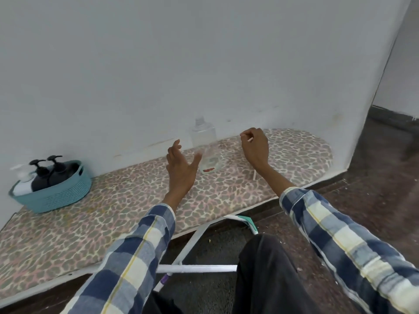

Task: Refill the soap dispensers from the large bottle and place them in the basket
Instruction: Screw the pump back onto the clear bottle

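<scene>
Landmark: clear square bottle (pixel 203 134), upright against the white wall (pixel 204 53), cap off, threaded neck bare, standing on the leopard-print ironing board (pixel 113 200).

Far left of the bottle, at the board's left end: teal ribbed basket (pixel 54 196). Inside it, two black pump dispensers (pixel 48 173) upright side by side, and one white pump dispenser (pixel 22 177) at their left, partly blurred.

Just left of the bottle and nearer the camera: left hand (pixel 180 168), fingers straight and spread, thumb out to the right, holding nothing. Thumb tip is at the edge of a second clear bottle (pixel 209 162); actual contact cannot be told.

That second clear bottle lies tilted or on its side directly in front of the upright bottle, a red mark on its near end. It is blurred; its contents cannot be read.

Right of the upright bottle: right hand (pixel 255 146), fingers curled, pinching a thin white tube (pixel 250 139) whose short end shows between the fingers. A thin white piece (pixel 254 175) shows below the wrist; whether it is the same tube cannot be told.

Both forearms wear blue, white and yellow plaid sleeves (pixel 328 227). Below the board: white metal legs (pixel 197 268), dark floor (pixel 374 177), dark trousers (pixel 267 268).
</scene>
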